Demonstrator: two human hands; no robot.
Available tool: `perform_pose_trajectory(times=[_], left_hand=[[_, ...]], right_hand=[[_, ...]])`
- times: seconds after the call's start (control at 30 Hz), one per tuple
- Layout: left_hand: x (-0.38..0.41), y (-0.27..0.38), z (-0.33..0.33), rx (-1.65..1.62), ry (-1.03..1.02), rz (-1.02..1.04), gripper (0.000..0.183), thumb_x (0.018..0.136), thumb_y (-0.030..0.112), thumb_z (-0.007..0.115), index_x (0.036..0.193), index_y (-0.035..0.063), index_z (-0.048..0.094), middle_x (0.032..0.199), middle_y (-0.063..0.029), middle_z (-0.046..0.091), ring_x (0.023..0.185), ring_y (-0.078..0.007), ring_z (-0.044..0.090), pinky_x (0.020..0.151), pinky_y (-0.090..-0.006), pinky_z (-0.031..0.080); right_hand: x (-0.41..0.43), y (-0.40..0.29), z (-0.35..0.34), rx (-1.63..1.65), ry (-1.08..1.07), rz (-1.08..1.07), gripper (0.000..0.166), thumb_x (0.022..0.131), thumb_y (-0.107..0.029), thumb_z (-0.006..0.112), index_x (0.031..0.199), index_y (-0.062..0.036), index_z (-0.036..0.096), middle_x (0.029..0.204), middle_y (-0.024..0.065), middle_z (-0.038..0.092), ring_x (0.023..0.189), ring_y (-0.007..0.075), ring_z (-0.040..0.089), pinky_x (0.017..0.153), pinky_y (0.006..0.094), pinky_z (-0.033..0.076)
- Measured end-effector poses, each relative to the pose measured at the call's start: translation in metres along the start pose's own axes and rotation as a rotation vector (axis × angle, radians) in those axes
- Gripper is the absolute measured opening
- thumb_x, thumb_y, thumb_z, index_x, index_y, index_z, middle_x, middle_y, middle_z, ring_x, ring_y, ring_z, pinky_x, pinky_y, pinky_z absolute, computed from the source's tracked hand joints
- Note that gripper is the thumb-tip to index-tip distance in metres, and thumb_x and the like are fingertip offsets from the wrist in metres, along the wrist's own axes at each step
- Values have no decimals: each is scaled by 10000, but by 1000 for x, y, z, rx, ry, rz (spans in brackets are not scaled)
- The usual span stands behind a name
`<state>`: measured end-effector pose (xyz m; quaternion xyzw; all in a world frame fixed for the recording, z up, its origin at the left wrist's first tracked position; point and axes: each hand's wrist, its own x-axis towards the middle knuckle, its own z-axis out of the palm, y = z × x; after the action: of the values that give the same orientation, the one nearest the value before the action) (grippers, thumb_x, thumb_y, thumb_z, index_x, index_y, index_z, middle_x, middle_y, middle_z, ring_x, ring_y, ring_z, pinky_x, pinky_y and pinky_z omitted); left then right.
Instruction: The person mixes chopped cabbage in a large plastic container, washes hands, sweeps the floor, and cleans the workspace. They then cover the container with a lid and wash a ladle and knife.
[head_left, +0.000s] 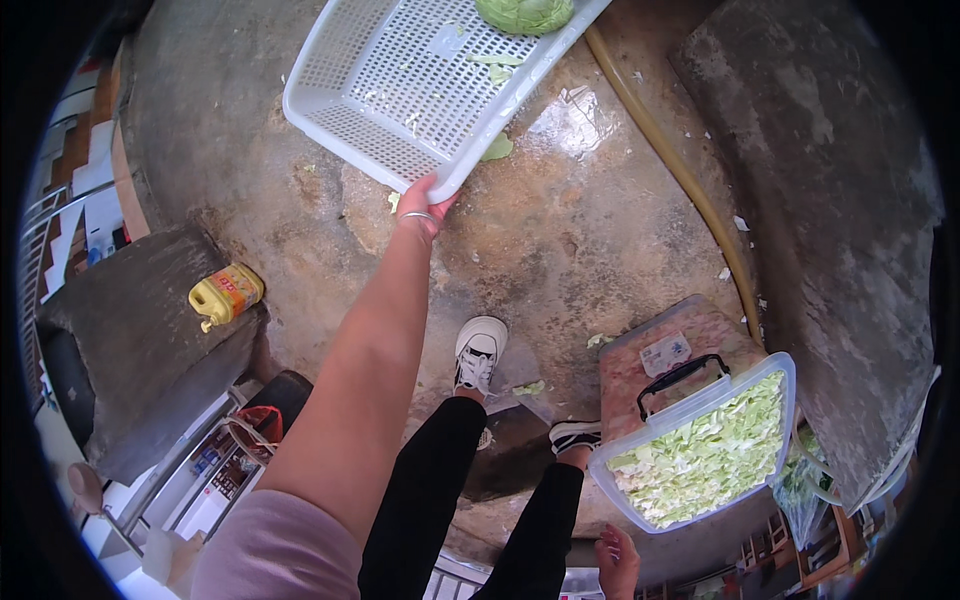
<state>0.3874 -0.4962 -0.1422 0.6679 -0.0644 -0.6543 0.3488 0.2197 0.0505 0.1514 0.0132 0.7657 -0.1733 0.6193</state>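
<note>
My left hand (427, 201) grips the near corner of a white perforated plastic basket (405, 82), thumb over the rim. The basket is cut off by the top of the view. A green cabbage head (525, 13) and several leaf scraps (499, 67) lie inside it. My right hand (617, 561) hangs at the lower edge, fingers loosely curled and apart, with nothing visible in it. Nearest to that hand is a clear plastic tub (786, 405) with a black carrying handle (679, 379), filled with chopped cabbage (697, 454).
A tan hose (660, 142) runs along the wet concrete floor (547, 247) beside a concrete slab (840, 225). On a concrete block (142, 352) at left rests a yellow detergent jug (225, 295). Loose leaf pieces (530, 388) lie near my shoes (480, 349).
</note>
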Motion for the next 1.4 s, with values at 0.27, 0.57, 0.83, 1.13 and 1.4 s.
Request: perform_pose_trajectory(times=[0.27,0.57,0.83,1.13,1.4], left_hand=[[-92,70,-42,39,137,167,594,611,-35,506,1193,36,412,919,-90,520,770,-229,532,603,-317,487],[-345,218,-180,450,76,48,667,609,-3,426,1272,32,362,1096,-134,507,948,-271,513,835,-364,440],[-542,219,-80,481,-203,-50,635,503,26,432,1136,-34,426,1049,-183,518,984,-351,498,887,-426,411],[-562,119,185,446,-581,-18,669,634,-14,458,1284,6,303,1023,-160,503,901,-260,514,852,-341,434],[-562,11,402,294,-702,20,536,712,-44,424,1198,-60,198,1115,-238,374,1020,-461,427,812,-615,426]], right_hand=[[-21,-81,13,-172,44,-172,336,764,-104,600,1090,-73,526,919,63,609,799,142,581,726,262,449],[-58,-155,-8,-51,-76,-560,292,797,-142,576,1066,-40,525,933,103,587,821,195,590,720,292,466],[-95,-77,-63,-107,67,-482,347,775,-237,588,1086,-96,526,955,113,588,831,217,591,736,322,467],[-125,12,-105,-34,262,-420,325,747,-222,613,1041,-100,547,875,86,608,761,211,601,680,319,479],[-134,70,-114,70,328,-365,332,740,-195,618,1044,-72,558,844,90,619,761,207,598,697,316,466]])
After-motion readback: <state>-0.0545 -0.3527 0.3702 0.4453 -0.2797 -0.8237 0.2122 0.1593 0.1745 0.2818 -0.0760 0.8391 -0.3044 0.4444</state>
